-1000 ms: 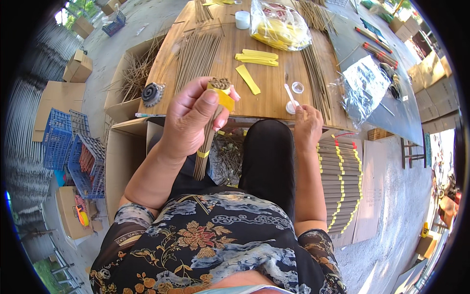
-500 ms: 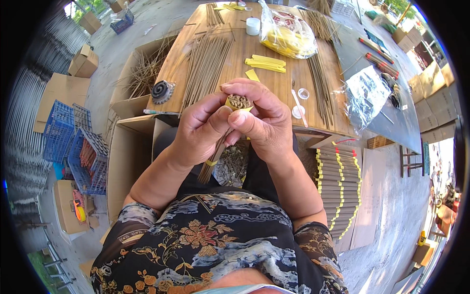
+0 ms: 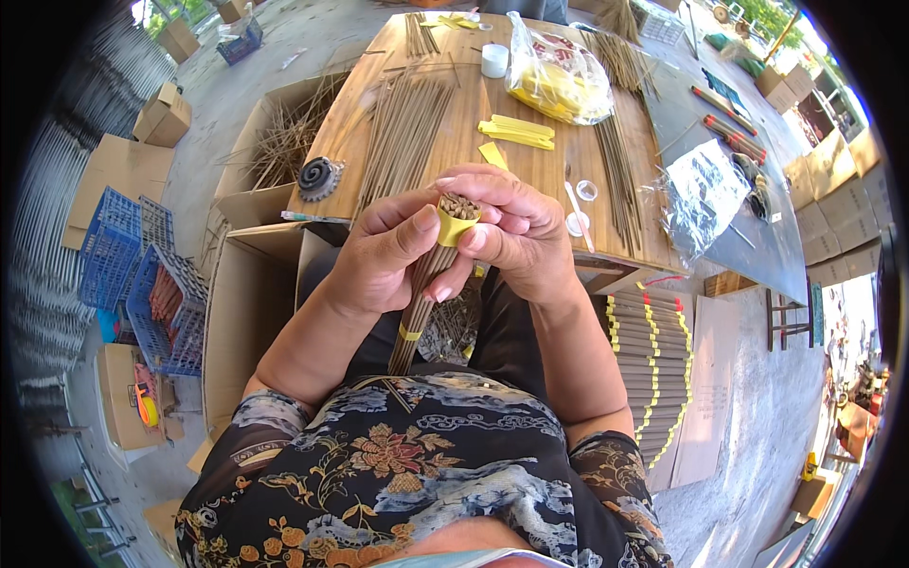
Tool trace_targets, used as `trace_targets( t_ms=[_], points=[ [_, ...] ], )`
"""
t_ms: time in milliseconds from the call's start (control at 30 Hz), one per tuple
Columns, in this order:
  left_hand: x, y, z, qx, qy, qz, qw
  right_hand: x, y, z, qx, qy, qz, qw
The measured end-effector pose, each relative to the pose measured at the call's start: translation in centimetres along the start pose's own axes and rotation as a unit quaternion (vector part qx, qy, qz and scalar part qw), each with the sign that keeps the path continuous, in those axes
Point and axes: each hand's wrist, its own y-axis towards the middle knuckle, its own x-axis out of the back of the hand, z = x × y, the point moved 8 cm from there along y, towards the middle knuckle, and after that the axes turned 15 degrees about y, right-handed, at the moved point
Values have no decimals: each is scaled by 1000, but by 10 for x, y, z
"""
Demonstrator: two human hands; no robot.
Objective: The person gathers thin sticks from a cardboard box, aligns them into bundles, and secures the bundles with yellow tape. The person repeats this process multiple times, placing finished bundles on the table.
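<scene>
A person's left hand (image 3: 390, 254) and right hand (image 3: 519, 239) meet above the lap (image 3: 511, 327), each grip closed around a bundle of thin brown sticks (image 3: 420, 301) near its upper yellow paper band (image 3: 456, 229), beside a wooden desk (image 3: 542, 172).

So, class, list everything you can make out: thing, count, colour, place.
Wooden table: one, brown, ahead
Yellow-banded bundle of thin sticks: one, brown, in both hands
Loose thin sticks: many, brown, on table
Flat paper strips: several, yellow, mid-table
Clear plastic bag: one, yellow contents, far table
Round plastic tub: one, white, left of bag
Small flat stick: one, pale, near table edge
Toothed disc: one, dark, table's left corner
Crinkled plastic sheet: one, silvery, right
Long yellow-banded cylinders: many, brown, lower right
Plastic crates: several, blue, left
Cardboard boxes: several, brown, both sides
Distant clutter: too small to count
Left hand: one, bare, holding bundle
Right hand: one, bare, at bundle's top band
</scene>
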Motion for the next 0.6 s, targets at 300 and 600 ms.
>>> trace_targets(
  t_ms=[300,600],
  points=[
    [7,3,5,15,-50,1,999,8,0,-9,-128,53,-46,989],
    [5,3,7,23,-45,15,999,3,12,3,14,-30,58,998]
  ],
)
